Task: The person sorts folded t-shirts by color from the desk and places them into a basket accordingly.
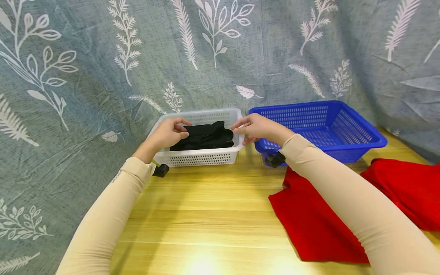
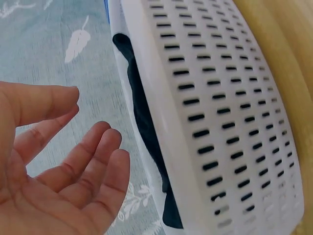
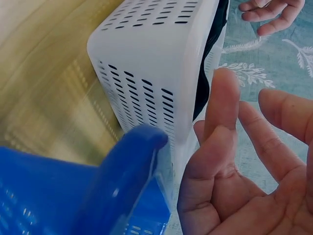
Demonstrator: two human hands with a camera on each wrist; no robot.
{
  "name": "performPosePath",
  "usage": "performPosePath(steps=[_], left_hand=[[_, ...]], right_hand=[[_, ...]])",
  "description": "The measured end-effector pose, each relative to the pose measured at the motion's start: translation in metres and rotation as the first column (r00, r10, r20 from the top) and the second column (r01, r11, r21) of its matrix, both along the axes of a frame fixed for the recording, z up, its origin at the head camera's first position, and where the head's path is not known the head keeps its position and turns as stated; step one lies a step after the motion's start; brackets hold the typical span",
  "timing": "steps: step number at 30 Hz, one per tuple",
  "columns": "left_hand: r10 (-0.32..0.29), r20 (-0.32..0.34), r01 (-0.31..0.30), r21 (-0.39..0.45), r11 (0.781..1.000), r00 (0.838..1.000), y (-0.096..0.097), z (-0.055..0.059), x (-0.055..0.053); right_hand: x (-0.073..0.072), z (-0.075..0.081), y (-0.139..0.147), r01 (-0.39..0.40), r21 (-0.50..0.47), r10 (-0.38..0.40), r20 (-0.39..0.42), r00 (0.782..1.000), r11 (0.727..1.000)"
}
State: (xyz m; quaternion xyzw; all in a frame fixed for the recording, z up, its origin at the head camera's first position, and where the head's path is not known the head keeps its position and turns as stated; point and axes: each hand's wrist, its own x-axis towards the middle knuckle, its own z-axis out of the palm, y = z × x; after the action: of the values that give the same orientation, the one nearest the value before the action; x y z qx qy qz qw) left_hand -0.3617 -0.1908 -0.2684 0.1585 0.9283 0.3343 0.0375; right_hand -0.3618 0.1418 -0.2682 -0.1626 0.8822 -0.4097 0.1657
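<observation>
- Empty, left hand (image 1: 166, 133) and right hand (image 1: 260, 126) had fingers loosely parted.
- Black cloth (image 1: 204, 137) lay inside the white basket (image 1: 199, 159); loose folds could have snagged.
- Careless right-hand movement might have bumped the blue basket (image 1: 319, 134).

A homelike setting, judging by leaf-print cloth (image 1: 240, 49) behind a wood-grain table (image 1: 196, 214).

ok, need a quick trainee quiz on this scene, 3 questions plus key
1. Relative to the white basket, the black cloth is: A) under it; B) inside it; C) in front of it.
2. True or false: the left hand is gripping the black cloth.
3. What colour is the fabric on the table in front of the blue basket?

Key: 1. B. 2. False. 3. Red.
</observation>
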Motion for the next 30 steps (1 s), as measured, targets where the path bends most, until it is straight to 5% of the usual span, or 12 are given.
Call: performPosePath(steps=[16, 30], left_hand=[[-0.121, -0.008, 0.121, 0.021, 0.992, 0.993, 0.032, -0.004, 0.025], [-0.244, -0.087, 0.247, 0.03, 0.969, 0.966, 0.064, -0.013, 0.051]], right_hand=[[0.039, 0.008, 0.027, -0.07, 0.009, 0.07, -0.019, 0.997, 0.998], [0.074, 0.007, 0.058, -0.11, 0.055, 0.113, -0.041, 0.993, 0.992]])
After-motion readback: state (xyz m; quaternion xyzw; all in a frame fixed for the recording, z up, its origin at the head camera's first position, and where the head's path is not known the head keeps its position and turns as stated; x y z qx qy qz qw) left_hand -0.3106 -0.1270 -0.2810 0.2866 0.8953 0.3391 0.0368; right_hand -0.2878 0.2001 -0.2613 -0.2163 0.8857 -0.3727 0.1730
